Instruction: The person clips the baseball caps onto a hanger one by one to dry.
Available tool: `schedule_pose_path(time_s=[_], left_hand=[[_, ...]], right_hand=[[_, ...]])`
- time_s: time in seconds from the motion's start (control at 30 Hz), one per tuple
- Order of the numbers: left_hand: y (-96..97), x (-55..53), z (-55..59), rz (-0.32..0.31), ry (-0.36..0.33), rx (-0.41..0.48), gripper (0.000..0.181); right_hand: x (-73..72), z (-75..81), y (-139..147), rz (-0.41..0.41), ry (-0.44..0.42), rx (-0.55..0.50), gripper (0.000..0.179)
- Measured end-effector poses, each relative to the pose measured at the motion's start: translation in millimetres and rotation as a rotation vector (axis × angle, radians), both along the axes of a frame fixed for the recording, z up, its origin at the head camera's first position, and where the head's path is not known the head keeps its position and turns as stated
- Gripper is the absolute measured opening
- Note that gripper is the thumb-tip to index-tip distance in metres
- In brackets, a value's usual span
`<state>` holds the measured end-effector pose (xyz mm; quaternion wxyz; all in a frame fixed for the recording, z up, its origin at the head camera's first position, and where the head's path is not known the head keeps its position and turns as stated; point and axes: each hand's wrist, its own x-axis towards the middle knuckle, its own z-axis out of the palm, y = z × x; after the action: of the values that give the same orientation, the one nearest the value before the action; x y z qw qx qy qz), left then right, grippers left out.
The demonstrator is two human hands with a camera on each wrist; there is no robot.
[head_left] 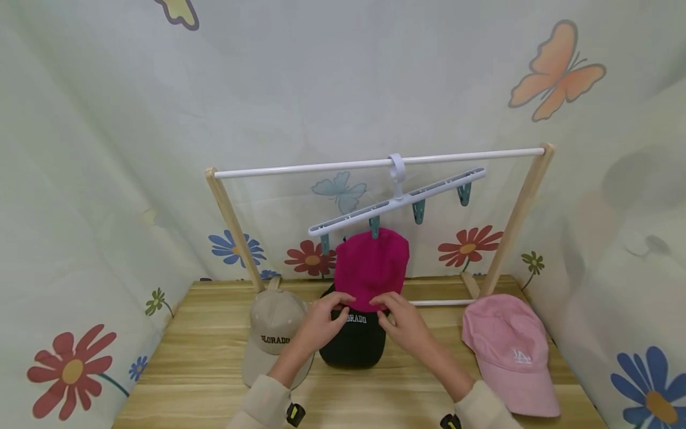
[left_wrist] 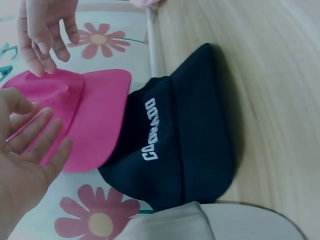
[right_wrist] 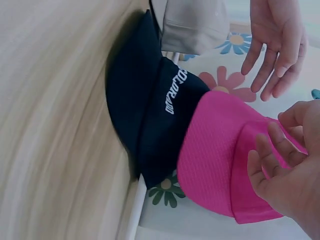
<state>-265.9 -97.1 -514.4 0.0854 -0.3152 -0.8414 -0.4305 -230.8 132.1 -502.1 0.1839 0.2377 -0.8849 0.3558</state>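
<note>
One hot-pink cap (head_left: 372, 265) already hangs from a hanger clip (head_left: 374, 227), left hand (head_left: 325, 322) and right hand (head_left: 405, 325) near its brim with fingers apart, while the black cap (head_left: 354, 347), beige cap (head_left: 274, 316) and pale pink cap (head_left: 504, 330) sit unclipped on the tabletop (head_left: 209, 333).

The bright magenta cap (head_left: 371, 265) hangs from a teal clip (head_left: 374, 227), its rounded brim (left_wrist: 102, 112) pointing down. The brim overlaps the black cap (head_left: 354, 345) in view; whether they touch is unclear.
</note>
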Motion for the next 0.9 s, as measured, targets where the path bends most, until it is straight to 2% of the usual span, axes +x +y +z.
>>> schedule_pose_path(time_s=[0.27, 0.6, 0.9], left_hand=[[-11.0, 9.1, -17.4, 0.028, 0.033, -0.071, 0.021], [-24.6, 13.0, -26.1, 0.051, 0.014, -0.11, 0.019], [-34.3, 14.5, -33.0, 0.083, 0.127, -0.111, 0.021]], right_hand=[[4.2, -9.7, -5, 0.051, -0.071, 0.002, 0.021], [3.8, -12.6, -14, 0.08, -0.09, -0.006, 0.02], [3.2, -14.2, -24, 0.105, -0.084, -0.01, 0.021]])
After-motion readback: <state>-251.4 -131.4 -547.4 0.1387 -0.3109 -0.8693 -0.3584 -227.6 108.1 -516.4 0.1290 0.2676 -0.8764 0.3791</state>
